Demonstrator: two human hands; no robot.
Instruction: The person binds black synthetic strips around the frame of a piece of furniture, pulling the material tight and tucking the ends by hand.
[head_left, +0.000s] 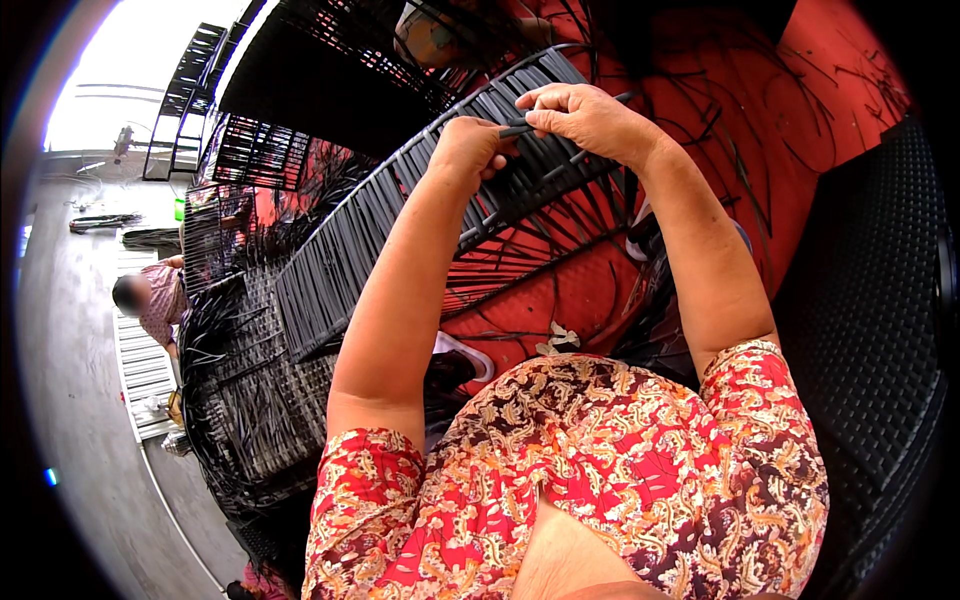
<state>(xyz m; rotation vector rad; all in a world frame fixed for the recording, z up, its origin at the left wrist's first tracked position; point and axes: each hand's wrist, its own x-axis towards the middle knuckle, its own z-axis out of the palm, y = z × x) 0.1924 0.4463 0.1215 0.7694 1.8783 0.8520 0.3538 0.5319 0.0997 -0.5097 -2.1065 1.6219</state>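
A long frame panel wrapped with dark grey flat strips (345,265) slants up from the lower left to the upper middle in front of me. Over its upper part, my left hand (468,150) is closed with the fingers curled on a dark strip (515,130). Close beside it, my right hand (585,118) pinches the same strip between thumb and fingers. The strip spans the small gap between both hands. Under them, the panel's lower rail and open slats show. Parts of the left fingertips are hidden.
Red sheeting (740,110) with scattered dark strips covers the floor ahead. A dark woven panel (870,300) stands at my right. Black woven frames (260,150) and a heap of strips (240,370) lie left. Another person (160,300) sits at far left, near a white slatted rack (145,370).
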